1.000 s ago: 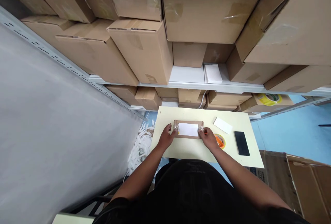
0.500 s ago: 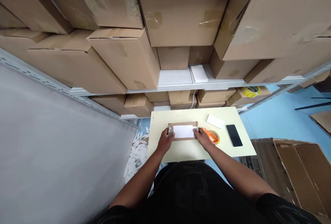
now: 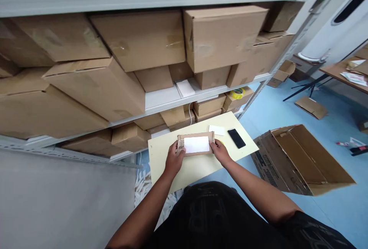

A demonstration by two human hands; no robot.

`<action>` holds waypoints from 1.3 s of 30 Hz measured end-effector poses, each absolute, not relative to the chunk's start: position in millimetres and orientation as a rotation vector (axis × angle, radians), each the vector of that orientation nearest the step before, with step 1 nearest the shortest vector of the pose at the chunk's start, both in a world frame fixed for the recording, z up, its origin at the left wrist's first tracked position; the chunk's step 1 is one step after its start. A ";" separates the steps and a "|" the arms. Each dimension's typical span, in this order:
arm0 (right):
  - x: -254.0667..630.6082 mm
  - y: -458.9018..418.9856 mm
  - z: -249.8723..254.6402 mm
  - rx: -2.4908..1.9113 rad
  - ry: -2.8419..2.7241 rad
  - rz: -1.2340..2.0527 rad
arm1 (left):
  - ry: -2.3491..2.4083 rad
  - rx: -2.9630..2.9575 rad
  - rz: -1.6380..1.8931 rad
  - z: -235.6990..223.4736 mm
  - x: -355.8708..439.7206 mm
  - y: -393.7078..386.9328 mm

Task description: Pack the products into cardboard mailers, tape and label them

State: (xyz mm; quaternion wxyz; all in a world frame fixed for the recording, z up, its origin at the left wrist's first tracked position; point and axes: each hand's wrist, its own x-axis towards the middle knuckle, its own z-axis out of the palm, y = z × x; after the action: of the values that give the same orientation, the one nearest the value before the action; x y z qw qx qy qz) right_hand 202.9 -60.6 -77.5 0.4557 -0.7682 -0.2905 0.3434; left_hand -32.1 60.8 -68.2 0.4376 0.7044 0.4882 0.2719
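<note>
A small brown cardboard parcel [image 3: 196, 138] with a white label on top sits lifted just over a pale yellow table [image 3: 198, 168]. My left hand [image 3: 174, 159] grips its left end and my right hand [image 3: 220, 151] grips its right end, fingers curled round the edges. Clear tape shows at both ends of the parcel. A white card [image 3: 217, 130] and a black phone [image 3: 236, 138] lie on the table beyond my right hand.
Metal shelves [image 3: 178, 103] packed with cardboard boxes rise behind the table. A yellow tape roll [image 3: 237, 93] rests on a box on the lower shelf. A large open cardboard box [image 3: 299, 159] lies on the blue floor to the right. White paper strips [image 3: 143, 191] litter the floor at left.
The view has swung to the right and up, bringing the open floor box into sight. Both hands still hold the parcel's ends, and the orange scissors and tape roll are now hidden behind my right hand.
</note>
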 end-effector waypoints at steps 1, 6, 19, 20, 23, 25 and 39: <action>210.9 -67.4 -72.8 -1.888 -0.699 0.838 | 1.201 1.770 0.676 -61.7 -23.1 56.1; 262.4 -109.5 -57.2 -1.823 -0.623 0.787 | 1.136 1.866 0.687 -33.4 35.3 27.2; 429.8 -253.9 -35.5 -1.797 -0.522 0.643 | 0.966 1.892 0.611 -15.0 242.8 -62.6; 439.7 -260.1 -36.5 -1.817 -0.501 0.633 | 0.942 1.909 0.587 -15.0 255.9 -65.1; 465.7 -274.7 -45.1 -1.874 -0.383 0.599 | 0.859 1.968 0.496 -16.6 295.9 -67.7; 480.8 -281.9 -54.0 -1.886 -0.316 0.557 | 0.803 1.989 0.438 -19.4 325.3 -65.7; 580.5 -341.7 -73.9 -1.965 0.282 0.174 | 0.177 2.094 0.117 -44.1 584.1 -73.8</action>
State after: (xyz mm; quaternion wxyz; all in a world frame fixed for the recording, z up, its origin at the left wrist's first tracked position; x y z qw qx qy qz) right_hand 580.5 -341.7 -73.9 0.5432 -0.8279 0.1187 0.0732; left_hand 584.1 -73.8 -44.1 0.4955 0.8642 0.0731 0.0481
